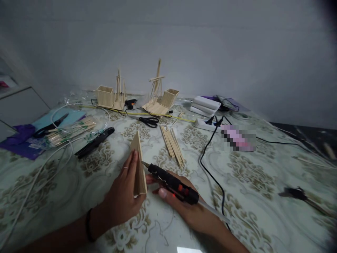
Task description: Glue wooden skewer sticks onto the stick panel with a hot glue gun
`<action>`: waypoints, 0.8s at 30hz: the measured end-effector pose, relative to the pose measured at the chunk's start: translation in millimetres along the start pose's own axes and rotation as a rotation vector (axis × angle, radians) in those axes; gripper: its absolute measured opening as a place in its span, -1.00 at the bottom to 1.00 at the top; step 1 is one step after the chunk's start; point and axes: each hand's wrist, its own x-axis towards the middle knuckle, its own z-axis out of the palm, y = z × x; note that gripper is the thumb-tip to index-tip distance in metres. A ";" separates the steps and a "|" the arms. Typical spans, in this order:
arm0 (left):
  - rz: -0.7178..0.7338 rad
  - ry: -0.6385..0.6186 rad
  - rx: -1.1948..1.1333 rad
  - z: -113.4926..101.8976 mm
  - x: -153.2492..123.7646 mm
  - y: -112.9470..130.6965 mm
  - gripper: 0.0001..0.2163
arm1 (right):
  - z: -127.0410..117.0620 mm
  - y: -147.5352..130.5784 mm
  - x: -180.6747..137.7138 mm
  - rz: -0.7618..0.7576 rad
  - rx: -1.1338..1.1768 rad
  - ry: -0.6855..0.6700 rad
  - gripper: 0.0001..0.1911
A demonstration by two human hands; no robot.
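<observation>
My left hand (123, 189) grips a flat panel of joined wooden sticks (138, 172) and keeps it upright on its edge over the table. In my right hand (184, 207) is a black hot glue gun (171, 181) with a glue stick poking out of its back and a small red light lit. The gun's nozzle meets or nearly meets the panel's right edge; I cannot tell if it touches. Beyond my hands lies a loose bundle of wooden sticks (171, 144).
Two wooden stick models (104, 96) (170, 98) stand by the wall. Black scissors (149, 122), a black cutter-like tool (95, 142), bagged sticks (72, 131) and a white power strip (207, 124) lie around. A black cord (207, 168) runs down on the right.
</observation>
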 end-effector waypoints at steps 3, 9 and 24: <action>0.006 0.014 0.011 1.2 0.9 -4.2 -0.06 | -2.1 2.4 0.4 -0.013 -0.019 -0.007 -0.74; -0.107 0.015 -0.089 -5.4 15.7 -7.4 -0.40 | -15.6 2.8 5.4 -0.067 -0.165 0.093 -0.74; 0.080 -0.001 -0.065 -11.3 13.5 -7.3 -0.24 | -13.0 1.0 4.6 -0.147 -0.165 -0.034 -0.57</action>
